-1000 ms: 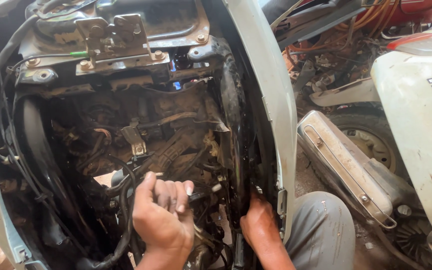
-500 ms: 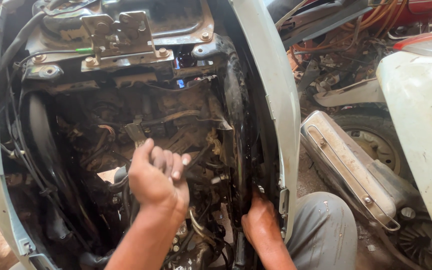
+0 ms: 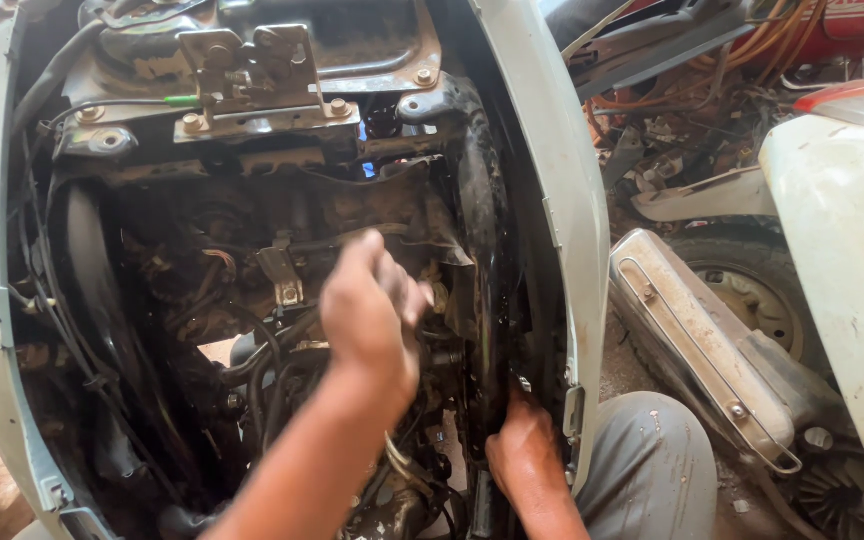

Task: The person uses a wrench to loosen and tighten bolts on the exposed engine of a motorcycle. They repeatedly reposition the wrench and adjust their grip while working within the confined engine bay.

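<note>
I am looking into the open body of a pale grey scooter (image 3: 552,200), where a dirty engine bay (image 3: 202,260) is full of black cables (image 3: 272,370). My left hand (image 3: 372,310) is raised in the middle of the bay. It is blurred, with its fingers curled towards the greasy parts on the right; whether it holds anything is unclear. A small metal clip (image 3: 282,275) hangs just left of it. My right hand (image 3: 527,450) is low on the right, wrapped around the black frame tube (image 3: 482,300) beside the panel edge. A bolted metal bracket (image 3: 252,70) sits above.
To the right lie a metal exhaust guard (image 3: 702,340), a wheel (image 3: 752,290) and a white scooter body (image 3: 842,250). Orange wires and red bodywork (image 3: 752,50) fill the top right. My knee in grey trousers (image 3: 652,470) is at the bottom right.
My left hand has lifted from the low cables up and to the right, towards the middle of the bay. My right hand has stayed on the frame tube.
</note>
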